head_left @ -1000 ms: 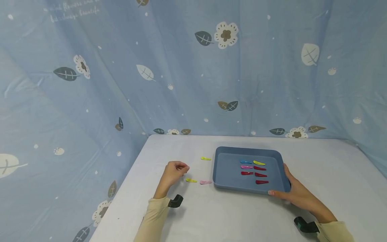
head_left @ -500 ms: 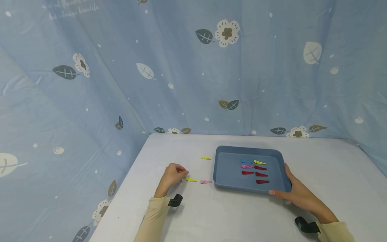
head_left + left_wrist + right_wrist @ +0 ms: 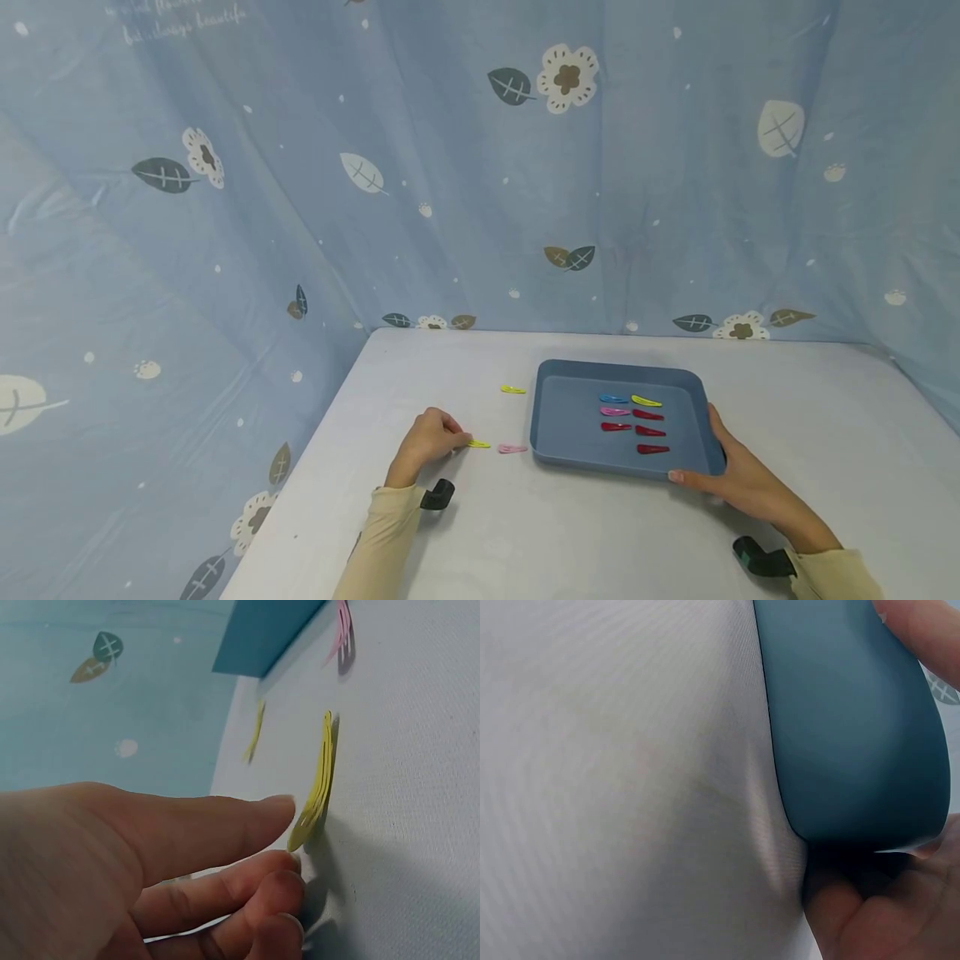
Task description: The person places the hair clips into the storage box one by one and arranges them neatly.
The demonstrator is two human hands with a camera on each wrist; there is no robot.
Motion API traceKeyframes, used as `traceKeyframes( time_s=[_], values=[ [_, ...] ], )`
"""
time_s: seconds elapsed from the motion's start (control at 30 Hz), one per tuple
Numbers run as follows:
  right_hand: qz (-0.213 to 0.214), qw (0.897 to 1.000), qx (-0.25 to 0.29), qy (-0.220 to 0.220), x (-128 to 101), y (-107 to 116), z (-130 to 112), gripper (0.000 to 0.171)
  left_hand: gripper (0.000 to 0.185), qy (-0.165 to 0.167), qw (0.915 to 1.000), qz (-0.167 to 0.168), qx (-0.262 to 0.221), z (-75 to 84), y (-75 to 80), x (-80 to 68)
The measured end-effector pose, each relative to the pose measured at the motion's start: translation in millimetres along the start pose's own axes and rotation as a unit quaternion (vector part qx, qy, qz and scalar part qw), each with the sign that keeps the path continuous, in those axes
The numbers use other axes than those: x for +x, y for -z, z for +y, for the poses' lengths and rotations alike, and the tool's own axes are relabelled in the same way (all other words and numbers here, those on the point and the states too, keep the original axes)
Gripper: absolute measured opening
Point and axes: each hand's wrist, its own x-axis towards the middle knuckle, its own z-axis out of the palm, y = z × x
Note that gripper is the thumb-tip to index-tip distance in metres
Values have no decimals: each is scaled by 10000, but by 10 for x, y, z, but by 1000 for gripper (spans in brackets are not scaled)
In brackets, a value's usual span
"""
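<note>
My left hand [image 3: 431, 437] is low over the white table, pinching the left end of a yellow hair clip [image 3: 480, 444]. In the left wrist view, the wide end of this yellow clip [image 3: 322, 772] lies between thumb and index fingertips, the rest stretching away along the cloth. A pink hair clip [image 3: 512, 448] lies just to the right, and another yellow clip [image 3: 513, 390] farther back. My right hand [image 3: 738, 475] grips the front right corner of a blue-grey tray [image 3: 577, 458], thumb on its front wall, fingers along the right side.
Inside the tray are a blue clip [image 3: 613, 399], a yellow clip [image 3: 647, 401], a pink clip [image 3: 615, 412] and several dark red clips [image 3: 652, 449]. A blue patterned curtain [image 3: 450, 167] hangs behind the table [image 3: 570, 533] and along its left.
My left hand has lowered and shifted slightly right, its fingertips now covering the left end of the nearer yellow clip. My right hand keeps its hold on the tray, which looks unmoved.
</note>
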Motion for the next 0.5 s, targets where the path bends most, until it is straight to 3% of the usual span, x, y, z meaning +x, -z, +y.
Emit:
traceKeyframes(
  time_s=[0.27,0.5],
  values=[
    [99,9996,-278,21,6,6,1,102,17,-14,9999,-87,135,11,-12,-2],
    [117,9995,-283,21,11,-6,4,102,16,-29,9992,-331,-243,-4,-2,7]
  ],
)
